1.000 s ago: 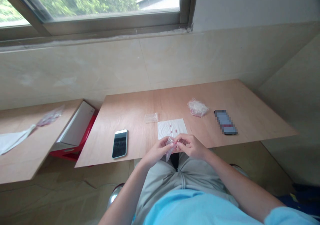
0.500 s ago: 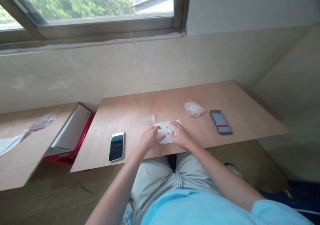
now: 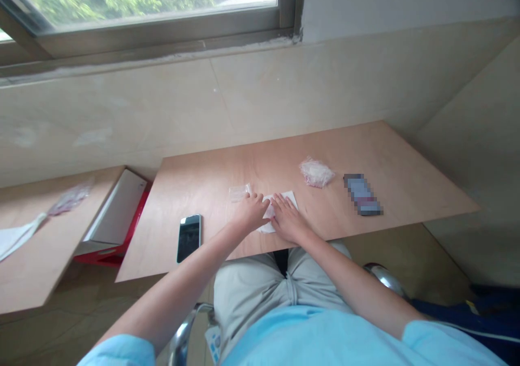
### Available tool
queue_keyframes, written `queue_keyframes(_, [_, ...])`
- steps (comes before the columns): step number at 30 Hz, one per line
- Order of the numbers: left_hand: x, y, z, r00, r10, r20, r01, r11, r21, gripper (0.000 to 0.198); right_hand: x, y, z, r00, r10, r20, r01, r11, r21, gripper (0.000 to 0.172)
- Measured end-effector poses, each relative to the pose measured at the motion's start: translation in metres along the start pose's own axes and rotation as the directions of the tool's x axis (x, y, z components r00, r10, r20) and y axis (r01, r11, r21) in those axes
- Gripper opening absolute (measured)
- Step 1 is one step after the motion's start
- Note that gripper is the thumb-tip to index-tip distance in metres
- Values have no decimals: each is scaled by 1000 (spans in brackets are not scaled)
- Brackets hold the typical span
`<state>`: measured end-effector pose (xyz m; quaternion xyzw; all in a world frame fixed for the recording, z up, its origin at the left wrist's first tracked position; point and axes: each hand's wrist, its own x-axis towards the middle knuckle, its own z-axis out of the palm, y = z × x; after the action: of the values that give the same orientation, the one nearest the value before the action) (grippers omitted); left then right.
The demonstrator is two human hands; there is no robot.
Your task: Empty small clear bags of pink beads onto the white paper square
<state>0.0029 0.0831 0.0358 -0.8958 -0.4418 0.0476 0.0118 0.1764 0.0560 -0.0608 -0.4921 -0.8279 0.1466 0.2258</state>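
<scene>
A white sheet of paper [image 3: 291, 196] lies near the table's front edge, mostly covered by my hands. My right hand [image 3: 288, 220] rests over it with fingers stretched out and nothing visibly gripped. At the sheet's left side is my left hand [image 3: 254, 211], its fingers apart and slightly bent, its fingertips close to a small clear plastic bag [image 3: 239, 193]. Something pinkish shows between the hands, too small to make out. The small red pieces seen on the paper earlier are largely hidden.
A heap of clear plastic bags [image 3: 316, 172] lies behind the paper, with a blurred phone [image 3: 363, 195] to its right. Another phone [image 3: 189, 238] is on the left. Beyond a gap stands a second table [image 3: 44, 252] with a plastic bag [image 3: 71, 197] on it.
My left hand has turned and shifted slightly right and up over the paper. My right hand has moved left and flattened, covering the red pieces. The view has tilted down a little.
</scene>
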Motion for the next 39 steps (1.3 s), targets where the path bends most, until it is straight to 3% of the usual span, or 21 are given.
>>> queue_keyframes(7, [5, 1, -2, 998, 60, 3, -60, 997, 52, 48, 0, 0, 0, 1000, -6, -9, 6, 1000, -4, 65])
queue_keyframes(11, [7, 2, -5, 993, 116, 5, -116, 991, 69, 40, 0, 1, 0, 1000, -8, -20, 8, 1000, -5, 64])
queue_keyframes(15, [8, 3, -9, 995, 96, 17, -97, 992, 84, 31, 0, 1, -1, 1000, -9, -22, 9, 1000, 1, 64])
queue_keyframes(20, [5, 1, -12, 998, 62, 31, -64, 996, 63, 36, 1, 1, -3, 1000, -3, -29, 3, 1000, -4, 66])
queue_keyframes(30, [0, -6, -20, 977, 182, 110, -205, 944, 258, 41, 2, 3, 3, 999, 17, -35, -17, 1000, -22, 66])
queue_keyframes(39, [0, -4, -23, 970, 186, 159, -223, 938, 267, 39, 1, 3, 0, 999, 6, -41, -7, 1000, -24, 65])
